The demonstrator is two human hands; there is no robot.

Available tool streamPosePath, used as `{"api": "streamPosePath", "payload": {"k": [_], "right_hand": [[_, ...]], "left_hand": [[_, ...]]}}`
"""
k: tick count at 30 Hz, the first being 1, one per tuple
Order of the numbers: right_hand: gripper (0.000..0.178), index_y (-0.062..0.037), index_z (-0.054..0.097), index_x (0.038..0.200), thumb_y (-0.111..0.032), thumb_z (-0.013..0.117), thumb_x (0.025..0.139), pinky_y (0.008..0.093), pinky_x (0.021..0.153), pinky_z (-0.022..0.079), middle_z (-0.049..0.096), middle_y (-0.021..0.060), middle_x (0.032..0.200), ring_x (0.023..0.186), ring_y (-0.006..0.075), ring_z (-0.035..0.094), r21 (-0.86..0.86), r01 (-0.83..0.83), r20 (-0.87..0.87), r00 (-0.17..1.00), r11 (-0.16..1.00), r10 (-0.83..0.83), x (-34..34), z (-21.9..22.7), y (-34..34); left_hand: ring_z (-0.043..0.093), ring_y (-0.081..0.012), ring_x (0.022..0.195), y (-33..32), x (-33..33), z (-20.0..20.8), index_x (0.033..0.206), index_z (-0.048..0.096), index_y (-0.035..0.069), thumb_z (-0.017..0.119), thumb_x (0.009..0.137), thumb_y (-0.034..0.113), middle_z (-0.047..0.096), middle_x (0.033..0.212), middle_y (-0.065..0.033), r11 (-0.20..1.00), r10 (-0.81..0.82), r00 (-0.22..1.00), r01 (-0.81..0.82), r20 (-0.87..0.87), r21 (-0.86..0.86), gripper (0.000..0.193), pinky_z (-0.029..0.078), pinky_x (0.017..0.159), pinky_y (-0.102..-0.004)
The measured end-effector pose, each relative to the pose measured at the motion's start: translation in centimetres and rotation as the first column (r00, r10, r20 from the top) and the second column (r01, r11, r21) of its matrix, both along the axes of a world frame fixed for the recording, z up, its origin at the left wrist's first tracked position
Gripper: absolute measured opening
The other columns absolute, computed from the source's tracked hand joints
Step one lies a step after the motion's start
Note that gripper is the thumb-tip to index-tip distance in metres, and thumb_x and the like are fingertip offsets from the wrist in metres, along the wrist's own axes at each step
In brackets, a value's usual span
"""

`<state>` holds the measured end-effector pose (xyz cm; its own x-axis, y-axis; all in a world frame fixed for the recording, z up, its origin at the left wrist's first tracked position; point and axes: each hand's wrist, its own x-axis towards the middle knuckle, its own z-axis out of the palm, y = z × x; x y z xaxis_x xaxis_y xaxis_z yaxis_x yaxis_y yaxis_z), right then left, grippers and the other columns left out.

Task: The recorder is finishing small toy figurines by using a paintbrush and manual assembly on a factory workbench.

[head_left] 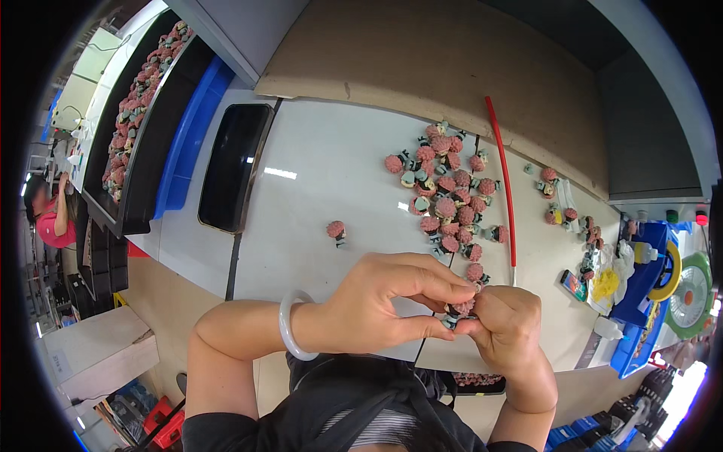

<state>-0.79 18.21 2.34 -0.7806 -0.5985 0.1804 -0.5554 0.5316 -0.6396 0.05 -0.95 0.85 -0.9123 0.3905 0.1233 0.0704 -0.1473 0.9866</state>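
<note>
A small figurine [461, 307] with a bumpy pink top and a dark and grey-green lower part sits between my hands, just above the near edge of the white table [301, 181]. My left hand [376, 301], with a pale bangle on its wrist, pinches it between thumb and fingers. From the right, my right hand [506, 324] is curled closed, thumb and forefinger pressed against the same figurine. My fingers partly cover it. Just beyond them lies a pile of similar figurines [446, 207], and a single figurine [336, 229] rests apart to the left.
A red stick [501, 173] lies right of the pile. At the left are a black phone [236, 166] and a black tray [143, 151] full of figurines. Blue bins [629, 301] and a green fan [687, 297] stand at the right. A person [56, 218] is far left.
</note>
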Motion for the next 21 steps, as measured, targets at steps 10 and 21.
{"api": "streamPosePath", "payload": {"k": [10,21], "right_hand": [[0.031,-0.0052,0.055,0.071,-0.035,0.06,0.076,0.0311,0.042,0.035,0.046,0.0038,0.054,0.045,0.021,0.046,-0.164,0.082,-0.157,0.982,0.983,-0.108,0.24,0.01,0.44],[0.032,-0.0015,0.057,0.074,-0.033,0.055,0.08,0.0333,0.05,0.036,0.052,0.0072,0.065,0.053,0.0233,0.046,0.029,0.026,-0.292,0.956,0.999,-0.017,0.35,0.25,0.11]], "left_hand": [[0.062,-0.0215,0.086,-0.11,-0.23,0.2,0.094,0.062,0.0,0.073,0.061,-0.006,0.061,0.099,-0.0168,0.998,0.06,0.986,-0.058,-0.154,0.02,0.035,0.052,0.074,-0.0294],[0.061,-0.0228,0.089,-0.29,-0.27,0.37,0.094,0.062,0.0,0.073,0.061,-0.007,0.061,0.099,-0.0171,0.998,0.065,0.982,-0.062,-0.176,0.019,0.035,0.052,0.074,-0.0301]]}}
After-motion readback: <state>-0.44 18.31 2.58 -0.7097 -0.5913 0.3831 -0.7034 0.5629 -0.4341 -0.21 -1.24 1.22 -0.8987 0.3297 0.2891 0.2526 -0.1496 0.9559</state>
